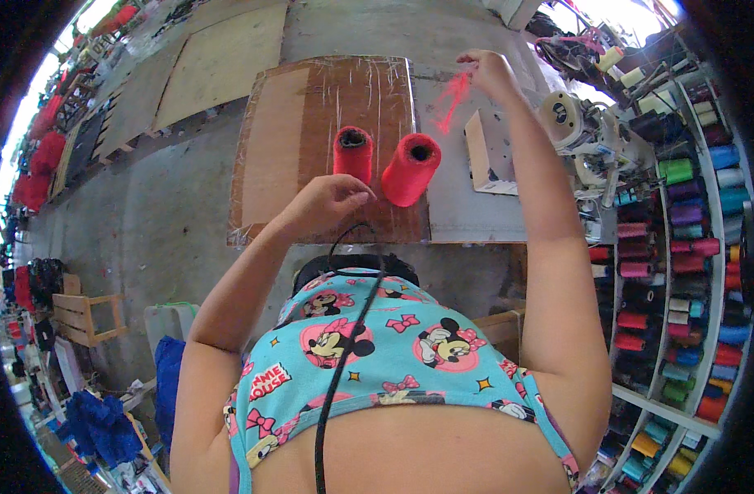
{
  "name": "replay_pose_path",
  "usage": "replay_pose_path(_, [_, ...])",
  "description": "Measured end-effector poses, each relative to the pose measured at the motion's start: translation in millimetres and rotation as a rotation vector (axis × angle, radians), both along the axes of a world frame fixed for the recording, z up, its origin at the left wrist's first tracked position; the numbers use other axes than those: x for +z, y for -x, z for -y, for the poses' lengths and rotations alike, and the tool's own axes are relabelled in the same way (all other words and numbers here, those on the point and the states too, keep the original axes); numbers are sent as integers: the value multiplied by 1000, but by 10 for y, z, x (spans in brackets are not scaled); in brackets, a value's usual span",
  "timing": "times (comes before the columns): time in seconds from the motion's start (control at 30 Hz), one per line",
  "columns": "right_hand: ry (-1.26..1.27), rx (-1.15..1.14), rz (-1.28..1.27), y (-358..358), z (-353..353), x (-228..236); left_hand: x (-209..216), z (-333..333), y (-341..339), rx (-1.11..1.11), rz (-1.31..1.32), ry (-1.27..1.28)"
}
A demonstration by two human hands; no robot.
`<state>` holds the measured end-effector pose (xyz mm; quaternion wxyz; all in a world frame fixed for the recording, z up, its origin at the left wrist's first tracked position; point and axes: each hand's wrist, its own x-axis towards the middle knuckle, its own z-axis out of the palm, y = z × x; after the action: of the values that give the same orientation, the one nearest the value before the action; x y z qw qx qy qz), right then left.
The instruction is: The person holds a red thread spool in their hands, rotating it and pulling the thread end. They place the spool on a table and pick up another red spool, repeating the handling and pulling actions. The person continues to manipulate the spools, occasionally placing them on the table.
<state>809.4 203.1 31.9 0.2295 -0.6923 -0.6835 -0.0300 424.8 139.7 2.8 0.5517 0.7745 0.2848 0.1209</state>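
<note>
Two cones of red thread stand on a brown wooden tabletop (290,148). The left cone (353,156) is slimmer, with a dark opening at its top; the right cone (410,171) is fuller. My left hand (332,200) is at the near side of the left cone, thumb and fingers drawn together. Whether a thread lies between them is too small to see. Up at the far right, my right hand (488,74) pinches a loose tangle of red thread (453,100), which hangs down over the table's grey part.
A sewing machine (591,136) and a pale open box (488,156) are on the right of the table. Shelves (665,313) with many coloured thread cones line the far right. A small wooden crate (89,319) sits on the floor at left. A black cord (344,354) runs down my front.
</note>
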Motion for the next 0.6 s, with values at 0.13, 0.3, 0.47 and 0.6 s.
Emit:
replay_pose_path(0.13, [156, -180, 45, 390, 94, 218, 1, -85, 114, 145, -100, -70])
replay_pose_path(0.3, [16, 41, 101, 262, 119, 164, -153, -185, 210, 174, -93, -26])
replay_pose_path(0.47, [65, -220, 81, 360, 145, 350, -233, -205, 272, 184, -53, -55])
replay_pose_path(0.6, [-61, 88, 337, 537, 179, 235, -247, -215, 321, 200, -88, -102])
